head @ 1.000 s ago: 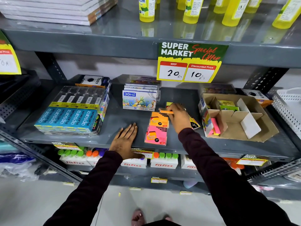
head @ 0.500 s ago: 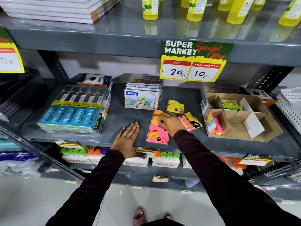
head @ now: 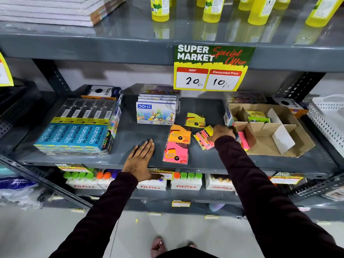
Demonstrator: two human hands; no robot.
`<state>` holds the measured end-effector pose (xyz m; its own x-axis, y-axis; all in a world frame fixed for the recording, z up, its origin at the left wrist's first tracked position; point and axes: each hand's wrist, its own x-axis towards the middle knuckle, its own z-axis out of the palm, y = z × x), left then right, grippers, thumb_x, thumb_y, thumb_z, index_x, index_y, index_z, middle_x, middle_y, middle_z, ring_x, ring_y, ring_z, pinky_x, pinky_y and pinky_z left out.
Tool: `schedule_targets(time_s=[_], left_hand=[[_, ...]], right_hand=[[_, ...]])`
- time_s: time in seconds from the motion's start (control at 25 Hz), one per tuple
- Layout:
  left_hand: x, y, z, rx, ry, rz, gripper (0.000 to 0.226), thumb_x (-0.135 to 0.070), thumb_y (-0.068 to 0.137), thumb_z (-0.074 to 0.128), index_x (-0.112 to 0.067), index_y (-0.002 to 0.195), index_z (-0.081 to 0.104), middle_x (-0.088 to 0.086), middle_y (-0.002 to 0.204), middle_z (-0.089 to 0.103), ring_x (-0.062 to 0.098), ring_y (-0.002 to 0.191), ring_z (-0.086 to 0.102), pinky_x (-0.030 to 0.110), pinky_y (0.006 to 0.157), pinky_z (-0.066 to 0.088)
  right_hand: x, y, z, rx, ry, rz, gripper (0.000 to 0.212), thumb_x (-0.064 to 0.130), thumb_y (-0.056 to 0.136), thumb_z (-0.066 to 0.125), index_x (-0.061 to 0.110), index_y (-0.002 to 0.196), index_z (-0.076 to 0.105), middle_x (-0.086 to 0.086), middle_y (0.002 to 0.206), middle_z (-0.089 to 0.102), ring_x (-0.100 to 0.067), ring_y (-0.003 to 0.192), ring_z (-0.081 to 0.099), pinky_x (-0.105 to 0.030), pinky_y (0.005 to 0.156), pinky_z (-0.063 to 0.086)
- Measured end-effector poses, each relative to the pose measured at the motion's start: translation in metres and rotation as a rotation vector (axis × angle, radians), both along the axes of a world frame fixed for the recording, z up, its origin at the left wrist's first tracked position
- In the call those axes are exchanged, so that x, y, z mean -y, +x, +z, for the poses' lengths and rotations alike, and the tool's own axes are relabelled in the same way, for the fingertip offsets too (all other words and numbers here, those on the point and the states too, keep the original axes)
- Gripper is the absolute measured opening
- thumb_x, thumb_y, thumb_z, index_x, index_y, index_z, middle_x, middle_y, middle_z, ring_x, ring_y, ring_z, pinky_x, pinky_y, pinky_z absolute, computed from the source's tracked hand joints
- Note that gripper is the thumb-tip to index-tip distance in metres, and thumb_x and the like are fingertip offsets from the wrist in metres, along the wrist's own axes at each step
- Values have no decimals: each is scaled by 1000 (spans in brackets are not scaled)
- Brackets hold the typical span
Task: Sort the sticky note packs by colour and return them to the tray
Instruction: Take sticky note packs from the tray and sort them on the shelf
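The sorting looks about half done. On the grey shelf [head: 130, 138], near the middle of the frame, three sticky note packs lie laid out by colour: a yellow pack [head: 195, 120] furthest back, an orange pack [head: 180, 135] just in front of it, and a pink pack [head: 176, 153] nearest the shelf edge, its top edge touching or slightly tucked under the orange one. To their right lies a mixed pack [head: 202, 139] of pink and yellow strips, tilted, not yet placed with any colour.

The right hand [head: 222, 132] rests at that mixed pack's right end, close beside the cardboard tray [head: 279, 144] at centre right. Its fingers point away from the camera and are hidden by the back of the hand, so I cannot tell whether they pinch the pack or merely touch it. The left hand [head: 139, 161] lies flat on the shelf at lower centre, fingers [head: 147, 146] straight and close together, holding nothing.

The tray already holds green and yellow packs in a rear compartment and a pink pack [head: 243, 141] upright in the front-left compartment; the right compartments look bare. What remains, by my reading, is to deal with the mixed pack and return the three loose packs to the tray.
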<state>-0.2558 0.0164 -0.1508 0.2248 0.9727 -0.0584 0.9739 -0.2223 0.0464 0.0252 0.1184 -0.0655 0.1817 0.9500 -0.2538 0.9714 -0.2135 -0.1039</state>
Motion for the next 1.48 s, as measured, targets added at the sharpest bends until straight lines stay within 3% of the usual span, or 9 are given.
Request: schedule_targets(time_s=[0.16, 0.32, 0.48, 0.68, 0.76, 0.88, 0.96, 1.08, 1.48], left_hand=[[0, 0, 1, 17, 20, -3, 117, -71, 69, 59, -13, 146, -8, -1, 154, -16, 17, 146, -5, 35, 118, -5], [2, -1, 4, 59, 20, -17, 122, -84, 62, 50, -13, 147, -2, 4, 159, -1, 19, 147, 2, 37, 119, -1], [0, 0, 1, 36, 7, -8, 123, -81, 63, 53, -15, 147, -7, 2, 159, -6, 16, 147, -3, 36, 119, -4], [1, 0, 1, 33, 13, -7, 124, -85, 60, 50, -15, 147, -5, 3, 159, -5, 17, 147, -2, 39, 119, -3], [1, 0, 0, 42, 16, -4, 124, -85, 60, 50, -14, 147, -4, 3, 159, -4, 17, 147, -1, 39, 119, -3], [0, 0, 0, 18, 13, -8, 124, -85, 61, 48, -15, 146, -7, 3, 159, -7, 17, 147, -4, 38, 119, -6], [0, 0, 0, 7, 6, -8, 123, -86, 62, 46, -15, 146, -10, 3, 159, -9, 17, 147, -6, 38, 119, -6], [0, 0, 0, 10, -4, -3, 123, -85, 62, 46, -15, 146, -12, 4, 159, -11, 18, 147, -7, 39, 119, -5], [0, 1, 1, 34, 15, 5, 124, -85, 61, 49, -14, 147, -5, 0, 159, -5, 15, 147, -1, 38, 120, -1]], right_hand=[[0, -7, 20, -97, 77, 9, 41, 22, 83, 69, 5, 119, 58, -20, 130, 57, -36, 120, 55, -37, 94, 49], [25, -41, 29, -276, 361, 279, 26, 12, 85, 64, 11, 110, 65, -19, 104, 72, -36, 97, 67, -36, 83, 53], [85, -64, -17, -121, 574, 774, 52, -9, 67, 75, 14, 113, 69, -9, 103, 77, -25, 87, 75, -35, 65, 63], [100, -59, -55, -90, 696, 918, 29, 26, 64, 87, 15, 90, 79, -2, 99, 79, -18, 91, 75, -28, 67, 64], [92, -56, -52, -97, 711, 852, 29, 35, 80, 70, 12, 96, 77, -5, 105, 77, -22, 94, 74, -32, 73, 63], [65, -38, -33, -63, 437, 422, 50, 40, 96, 46, 5, 130, 54, -15, 137, 54, -32, 124, 53, -41, 104, 44], [46, -20, -20, 21, 202, 130, 67, 43, 94, 50, -1, 141, 34, -22, 144, 41, -38, 132, 39, -45, 109, 36], [32, -9, -11, -68, 22, 3, 80, 46, 82, 68, -3, 136, 37, -24, 140, 42, -39, 131, 40, -44, 106, 40], [-9, -5, 26, -213, 312, 33, 31, 22, 94, 55, 10, 122, 61, -22, 121, 64, -39, 116, 57, -39, 92, 49]])
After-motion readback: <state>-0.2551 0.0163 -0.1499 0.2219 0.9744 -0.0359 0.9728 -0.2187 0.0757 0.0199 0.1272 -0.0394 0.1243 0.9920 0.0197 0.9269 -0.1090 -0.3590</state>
